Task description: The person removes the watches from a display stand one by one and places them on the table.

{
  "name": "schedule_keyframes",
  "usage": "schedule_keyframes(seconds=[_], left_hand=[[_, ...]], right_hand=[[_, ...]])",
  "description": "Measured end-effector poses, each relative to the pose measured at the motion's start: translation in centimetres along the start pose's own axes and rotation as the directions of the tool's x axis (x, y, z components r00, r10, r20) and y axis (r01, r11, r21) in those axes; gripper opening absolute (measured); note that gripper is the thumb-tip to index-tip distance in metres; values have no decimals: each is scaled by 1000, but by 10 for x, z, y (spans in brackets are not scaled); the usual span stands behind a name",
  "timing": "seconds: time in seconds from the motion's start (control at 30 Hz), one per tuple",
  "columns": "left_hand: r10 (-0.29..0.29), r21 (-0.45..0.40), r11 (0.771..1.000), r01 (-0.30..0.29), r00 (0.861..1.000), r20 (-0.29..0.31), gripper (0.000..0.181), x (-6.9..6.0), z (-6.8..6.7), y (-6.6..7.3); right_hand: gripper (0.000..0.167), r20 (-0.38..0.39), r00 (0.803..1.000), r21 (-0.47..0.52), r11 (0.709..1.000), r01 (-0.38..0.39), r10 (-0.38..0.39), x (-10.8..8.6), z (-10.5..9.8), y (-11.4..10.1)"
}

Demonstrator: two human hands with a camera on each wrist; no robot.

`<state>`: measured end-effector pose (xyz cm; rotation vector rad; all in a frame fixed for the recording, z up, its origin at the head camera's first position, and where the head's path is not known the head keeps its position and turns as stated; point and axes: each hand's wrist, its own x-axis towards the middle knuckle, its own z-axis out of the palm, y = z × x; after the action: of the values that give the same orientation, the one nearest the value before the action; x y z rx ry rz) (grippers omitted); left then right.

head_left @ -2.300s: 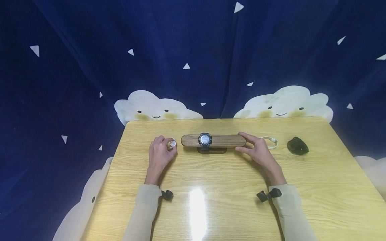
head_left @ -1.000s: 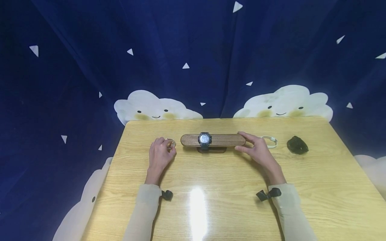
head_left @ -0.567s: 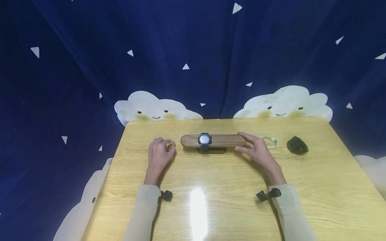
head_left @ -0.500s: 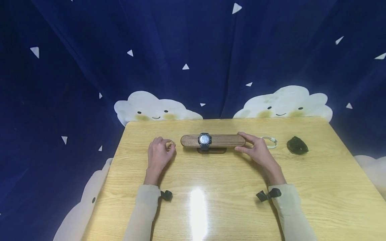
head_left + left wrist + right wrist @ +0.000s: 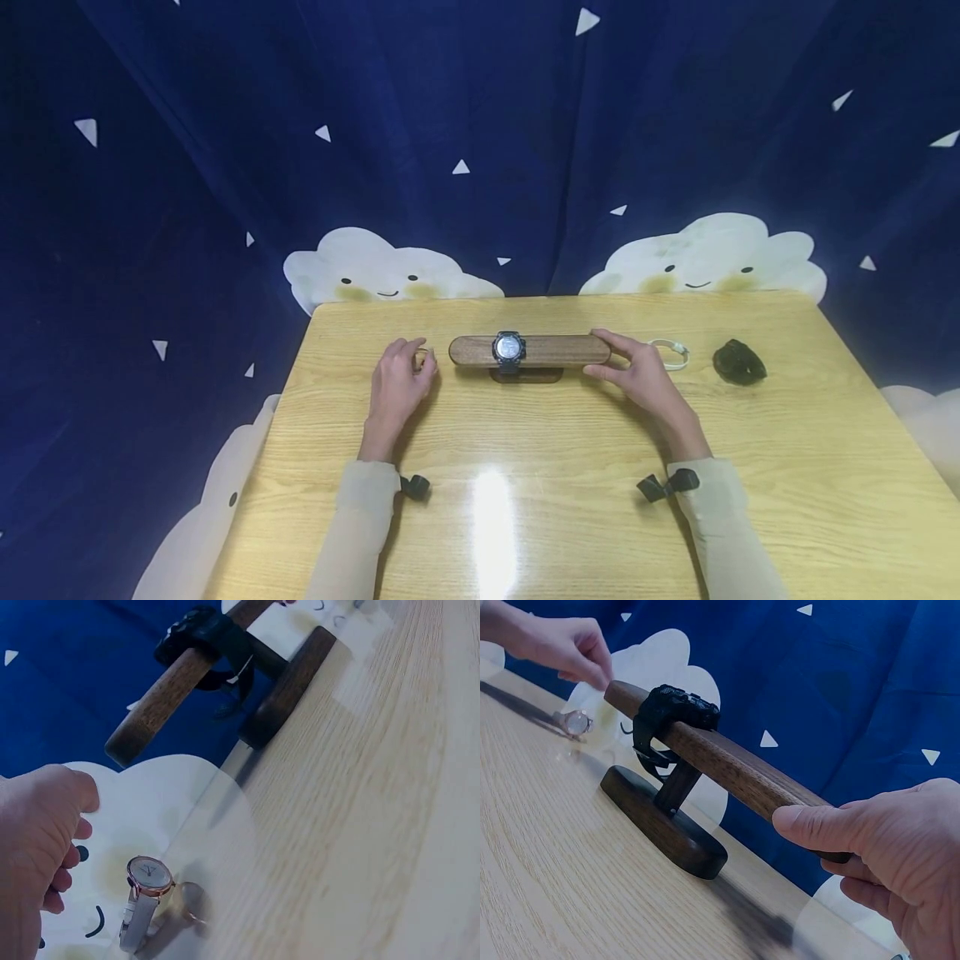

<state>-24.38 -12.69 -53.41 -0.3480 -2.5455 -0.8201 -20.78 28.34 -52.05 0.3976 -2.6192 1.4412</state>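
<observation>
The wooden stand (image 5: 566, 351) is near the back of a pale, wood-grain bench (image 5: 585, 483). A big black watch (image 5: 509, 347) goes around its long bar, left of the middle.

The right hand (image 5: 648, 379) holds the right end of the stand, with the thumb on the near side. The left hand (image 5: 397, 379) is just left of the stand. Its fingers are bent, with a little gap at the tips, and it holds nothing. Below that hand, a small watch (image 5: 149, 875) stands on the bench, also left of the stand.

Right of the stand lies a white band (image 5: 680, 347), and farther right a dark lump (image 5: 739, 363); I can't tell what it is.

A white shine (image 5: 492, 533) glows on the bench in front of the stand. Behind the stand hangs a dark blue curtain (image 5: 405, 100) with white triangles and smiling clouds (image 5: 720, 246).
</observation>
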Motion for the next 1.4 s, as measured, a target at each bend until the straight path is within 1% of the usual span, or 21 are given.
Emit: schedule_keyframes(seconds=[0.23, 0.33, 0.47, 0.63, 0.83, 1.07, 1.27, 1.4], left_hand=[[28, -53, 998, -29, 1000, -11, 33, 1, -1, 5], [28, -79, 997, -28, 1000, -3, 38, 2, -3, 7], [29, -95, 995, -27, 999, 25, 45, 1, -3, 10], [47, -83, 996, -43, 998, 44, 49, 0, -1, 14], [67, -85, 994, -64, 997, 34, 51, -1, 0, 18], [110, -66, 992, -107, 993, 36, 55, -1, 3, 24], [149, -38, 988, -148, 989, 22, 53, -1, 4, 29], [170, -40, 985, -169, 985, 15, 52, -1, 6, 31]], right_hand=[[67, -1, 1000, -8, 1000, -18, 18, 0, 0, -2], [68, -4, 1000, -4, 1000, -29, 29, 0, -1, -2], [68, -7, 999, 2, 1000, -31, 31, 0, 0, -3], [67, -11, 1000, 2, 1000, -28, 28, 0, 1, -1], [67, -11, 1000, 9, 1000, -29, 29, 0, 1, 1], [67, -8, 999, 22, 999, -32, 32, 0, 1, 0], [67, -10, 1000, 15, 1000, -10, 10, 0, 1, 0], [67, -12, 1000, 14, 1000, -1, 1, 0, 1, 0]])
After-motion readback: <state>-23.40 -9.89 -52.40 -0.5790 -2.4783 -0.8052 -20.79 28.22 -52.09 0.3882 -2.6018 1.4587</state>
